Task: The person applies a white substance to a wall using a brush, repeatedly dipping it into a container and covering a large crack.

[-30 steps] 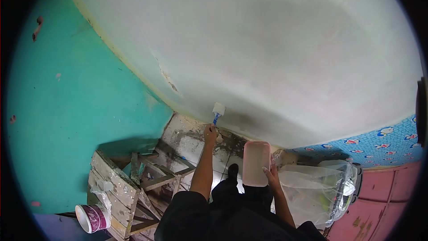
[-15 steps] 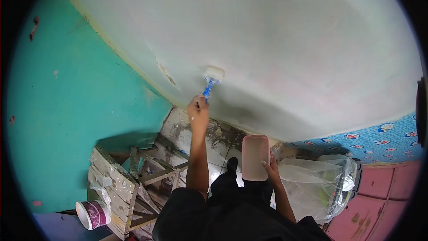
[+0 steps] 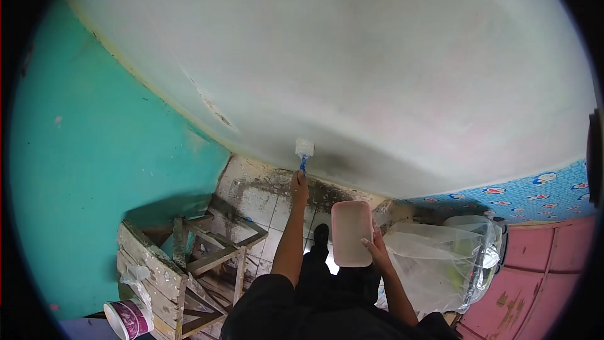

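Note:
My left hand (image 3: 300, 184) is wrapped round the blue handle of a paintbrush (image 3: 304, 148). The brush's pale bristles point up against the lower part of the white wall (image 3: 377, 75). In my right hand (image 3: 379, 252) is a pink rectangular plastic tub (image 3: 352, 234), held at its right side with the thumb over the rim. Pale, whitish paint covers the inside of the tub.
A paint-spattered wooden stand (image 3: 157, 271) is at lower left beside the green wall (image 3: 113, 151), with a paint bucket (image 3: 129, 318) next to it. Clear plastic sheeting (image 3: 434, 258) covers things at right, near a pink cabinet (image 3: 535, 271). Tiled floor (image 3: 258, 204) lies below.
My left hand and the paintbrush have moved down the white wall and slightly right. The tub has shifted a little down and left in my right hand. The view has shifted slightly.

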`<state>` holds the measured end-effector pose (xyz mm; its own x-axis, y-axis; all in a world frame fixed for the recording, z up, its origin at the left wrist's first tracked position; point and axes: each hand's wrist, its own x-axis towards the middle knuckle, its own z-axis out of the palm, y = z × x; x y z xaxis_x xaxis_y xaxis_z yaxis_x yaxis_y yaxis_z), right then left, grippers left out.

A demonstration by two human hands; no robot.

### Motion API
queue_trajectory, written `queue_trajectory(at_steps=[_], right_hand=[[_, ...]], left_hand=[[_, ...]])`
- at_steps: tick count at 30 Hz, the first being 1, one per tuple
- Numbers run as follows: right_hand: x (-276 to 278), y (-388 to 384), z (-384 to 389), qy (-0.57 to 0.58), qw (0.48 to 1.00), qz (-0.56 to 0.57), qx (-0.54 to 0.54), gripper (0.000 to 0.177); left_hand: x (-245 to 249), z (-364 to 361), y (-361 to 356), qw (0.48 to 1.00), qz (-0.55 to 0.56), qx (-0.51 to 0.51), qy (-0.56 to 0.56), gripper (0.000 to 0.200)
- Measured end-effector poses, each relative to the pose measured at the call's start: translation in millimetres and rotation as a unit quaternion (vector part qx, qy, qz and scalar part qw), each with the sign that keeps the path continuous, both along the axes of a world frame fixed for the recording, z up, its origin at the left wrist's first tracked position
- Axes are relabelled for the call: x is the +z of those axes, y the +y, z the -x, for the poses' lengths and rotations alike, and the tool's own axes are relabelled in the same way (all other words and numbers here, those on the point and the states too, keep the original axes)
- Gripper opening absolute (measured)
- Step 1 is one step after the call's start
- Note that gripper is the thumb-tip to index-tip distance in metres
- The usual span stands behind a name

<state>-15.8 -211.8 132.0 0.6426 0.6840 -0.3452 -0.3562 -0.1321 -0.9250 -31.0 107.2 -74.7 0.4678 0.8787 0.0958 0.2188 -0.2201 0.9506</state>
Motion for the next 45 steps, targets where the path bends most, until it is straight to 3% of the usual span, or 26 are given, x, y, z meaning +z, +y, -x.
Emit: queue_trajectory(at_steps=[3, 7, 11, 13, 18, 22, 26, 28, 34, 35, 37, 41, 45], right_hand=[[-5, -5, 3, 0.009, 1.0, 0.009, 0.0, 0.079], [-5, -5, 4, 0.009, 1.0, -0.002, -0.017, 0.08], [-3, -6, 8, -0.014, 0.999, -0.002, -0.03, 0.08], [-1, -5, 7, -0.021, 0.999, -0.003, -0.031, 0.081], [-4, -3, 5, -0.022, 0.999, -0.011, -0.02, 0.08], [8, 5, 0, -0.033, 0.999, -0.013, -0.014, 0.079], [-2, 7, -1, -0.033, 0.999, -0.019, -0.006, 0.079], [-2, 7, -1, -0.044, 0.999, -0.007, -0.006, 0.078], [-19, -5, 4, -0.015, 1.0, -0.002, -0.007, 0.079], [-23, -8, 4, -0.019, 1.0, 0.005, -0.002, 0.079], [-9, -7, 7, 0.001, 1.0, -0.004, -0.015, 0.08], [-10, -7, 4, 0.007, 0.999, -0.021, -0.023, 0.08], [-2, -3, 1, -0.047, 0.998, -0.009, -0.028, 0.075]], left_hand=[[-64, 9, -8, 0.998, 0.015, -0.011, 0.058, 0.03], [-58, 11, -15, 0.994, -0.003, 0.019, 0.108, 0.028], [-31, -2, -6, 0.993, -0.027, 0.018, 0.111, 0.039], [36, -13, -9, 0.995, -0.063, 0.021, 0.072, 0.041], [220, -5, -25, 0.998, 0.065, 0.007, -0.02, 0.035], [278, 7, -36, 0.989, 0.057, 0.032, -0.134, 0.033], [243, 2, -25, 0.983, 0.072, 0.025, -0.164, 0.032], [189, 0, -16, 0.99, 0.084, -0.014, -0.115, 0.034], [-14, 8, -14, 0.997, -0.054, 0.004, 0.061, 0.037], [-31, 11, -17, 0.996, -0.023, 0.005, 0.081, 0.038], [-40, 16, -17, 0.992, 0.035, 0.012, 0.119, 0.04], [-7, 11, -10, 0.99, -0.023, 0.034, 0.133, 0.044], [140, -1, -10, 0.998, -0.016, 0.008, 0.056, 0.044]])
